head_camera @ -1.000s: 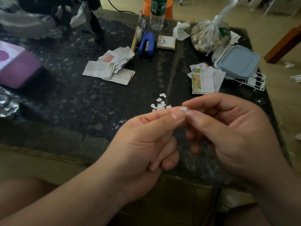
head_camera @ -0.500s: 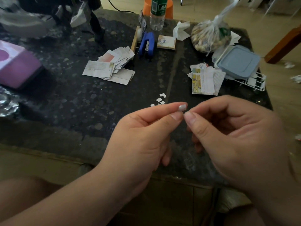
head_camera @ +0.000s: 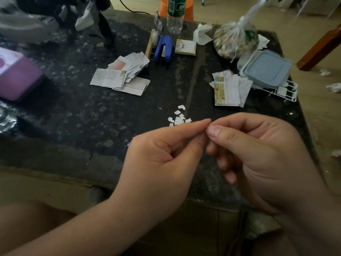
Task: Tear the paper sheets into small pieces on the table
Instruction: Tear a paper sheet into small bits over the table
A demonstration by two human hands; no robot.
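My left hand (head_camera: 162,157) and my right hand (head_camera: 262,154) meet fingertip to fingertip above the near part of the dark stone table (head_camera: 73,111). Between thumbs and forefingers they pinch a tiny paper scrap, almost hidden by the fingertips. Just beyond the fingers, a small heap of white torn pieces (head_camera: 178,117) lies on the table. Farther back at left centre sits a stack of printed paper sheets (head_camera: 118,76). A second stack (head_camera: 228,89) lies to the right.
A pink box (head_camera: 16,78) sits at the left edge. At the back stand a blue stapler (head_camera: 164,48), a small notepad (head_camera: 185,47), a bottle (head_camera: 175,13), a tissue (head_camera: 202,34) and a tied bag (head_camera: 234,41). A blue-lidded container (head_camera: 265,69) rests on a white rack (head_camera: 284,91).
The white scrap that showed at my left fingertips is now covered as both hands' fingertips close together on it. The hands stay in nearly the same place.
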